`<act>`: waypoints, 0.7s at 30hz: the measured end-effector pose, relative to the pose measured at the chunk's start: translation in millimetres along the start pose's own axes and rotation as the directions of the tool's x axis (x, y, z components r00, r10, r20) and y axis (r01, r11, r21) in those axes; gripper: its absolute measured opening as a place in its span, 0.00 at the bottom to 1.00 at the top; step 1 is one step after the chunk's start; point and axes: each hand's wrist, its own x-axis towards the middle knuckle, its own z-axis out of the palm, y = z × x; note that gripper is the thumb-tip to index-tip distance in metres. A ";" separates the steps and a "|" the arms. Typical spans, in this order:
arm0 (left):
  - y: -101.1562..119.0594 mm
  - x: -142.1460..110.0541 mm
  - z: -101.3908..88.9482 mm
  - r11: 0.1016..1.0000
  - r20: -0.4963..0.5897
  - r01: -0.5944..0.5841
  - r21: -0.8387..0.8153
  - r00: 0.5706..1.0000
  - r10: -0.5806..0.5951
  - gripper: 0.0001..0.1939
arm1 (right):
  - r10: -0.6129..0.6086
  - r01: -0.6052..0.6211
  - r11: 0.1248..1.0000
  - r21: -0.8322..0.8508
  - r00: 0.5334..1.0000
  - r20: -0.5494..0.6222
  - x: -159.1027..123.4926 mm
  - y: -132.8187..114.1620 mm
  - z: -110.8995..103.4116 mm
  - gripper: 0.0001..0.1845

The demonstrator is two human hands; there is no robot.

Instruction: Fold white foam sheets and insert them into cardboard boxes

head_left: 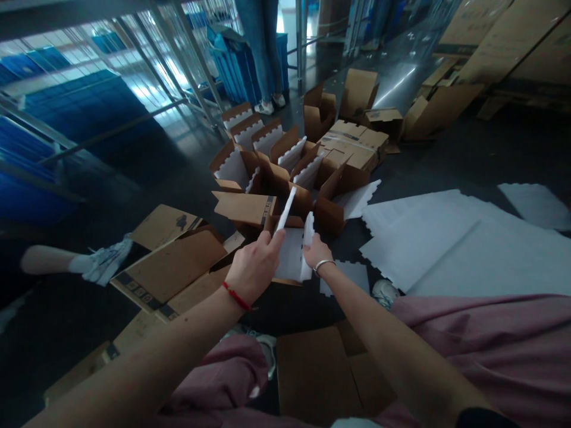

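My left hand [255, 266], with a red string at the wrist, is closed round a thin white foam strip [286, 209] that tilts up and away over an open cardboard box [250, 209]. My right hand [316, 251], with a silver bangle, grips the edge of a second white foam panel [307, 229] that stands upright at the right side of the same box. A white foam sheet [289, 255] lines the box between my hands.
Several open cardboard boxes with white foam liners [285, 151] stand on the dark floor ahead. Large white foam sheets [459, 238] lie at right. Flattened cartons [173, 261] lie at left beside another person's foot [107, 261]. Someone in jeans [263, 53] stands by blue crates [232, 65].
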 end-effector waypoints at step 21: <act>22.7 43.1 85.7 0.978 0.221 -0.087 0.190 0.974 0.043 0.12 | 0.181 -0.190 0.973 0.131 0.980 0.079 68.5 29.8 95.0 0.35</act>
